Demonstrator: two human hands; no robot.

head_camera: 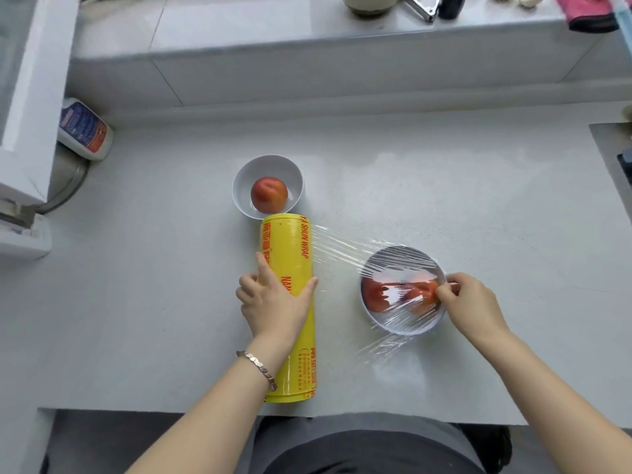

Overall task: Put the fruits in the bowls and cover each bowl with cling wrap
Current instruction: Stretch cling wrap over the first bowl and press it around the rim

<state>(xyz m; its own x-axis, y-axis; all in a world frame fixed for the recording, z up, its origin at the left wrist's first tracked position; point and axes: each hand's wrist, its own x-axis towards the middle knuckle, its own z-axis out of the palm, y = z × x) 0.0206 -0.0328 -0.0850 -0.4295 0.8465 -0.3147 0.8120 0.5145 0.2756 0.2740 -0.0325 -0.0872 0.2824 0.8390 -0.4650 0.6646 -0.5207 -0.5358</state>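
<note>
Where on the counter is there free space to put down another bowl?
Bare counter lies left of the yellow roll toward the bottle, and behind the uncovered bowl up to the ledge. Crowded: stretched film fills the gap between roll and covered bowl.

Grey counter (444,186) bears roll (294,254), uncovered bowl (270,164), film-covered bowl (403,329).

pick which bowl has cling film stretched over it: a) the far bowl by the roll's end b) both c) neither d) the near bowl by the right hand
d: cling film from the yellow roll spans the near bowl, pinched at its rim by the right hand, while the far bowl with its fruit sits uncovered.
</note>
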